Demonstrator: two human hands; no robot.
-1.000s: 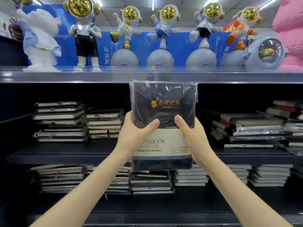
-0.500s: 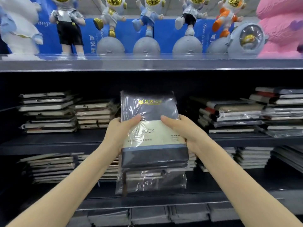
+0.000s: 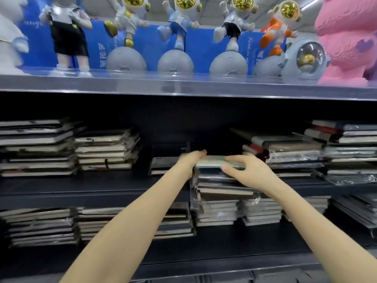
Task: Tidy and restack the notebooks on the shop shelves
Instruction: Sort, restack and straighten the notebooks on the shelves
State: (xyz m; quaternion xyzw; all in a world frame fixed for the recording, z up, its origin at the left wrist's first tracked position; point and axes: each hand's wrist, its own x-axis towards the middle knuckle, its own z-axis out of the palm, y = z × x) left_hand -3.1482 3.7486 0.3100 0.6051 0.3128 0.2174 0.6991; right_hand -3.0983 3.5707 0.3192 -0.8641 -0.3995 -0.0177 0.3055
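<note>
A small stack of plastic-wrapped notebooks (image 3: 216,176) lies nearly flat at the front edge of the middle shelf (image 3: 81,190), between two piles. My left hand (image 3: 189,160) holds the stack's left side. My right hand (image 3: 244,170) grips its right side, fingers curled over the top cover. The stack's loose wrapper hangs down past the shelf edge. The image is blurred by motion.
Notebook piles stand left (image 3: 106,150) and right (image 3: 285,152) of the gap on the middle shelf, with more piles (image 3: 220,213) on the shelf below. A thin dark notebook (image 3: 165,162) lies in the gap. Astronaut figurines (image 3: 179,33) and a pink figure (image 3: 346,37) stand on the top shelf.
The notebooks were held upright in front of me; both hands have tipped them flat and moved them forward to the middle shelf. The camera has moved closer to the shelves.
</note>
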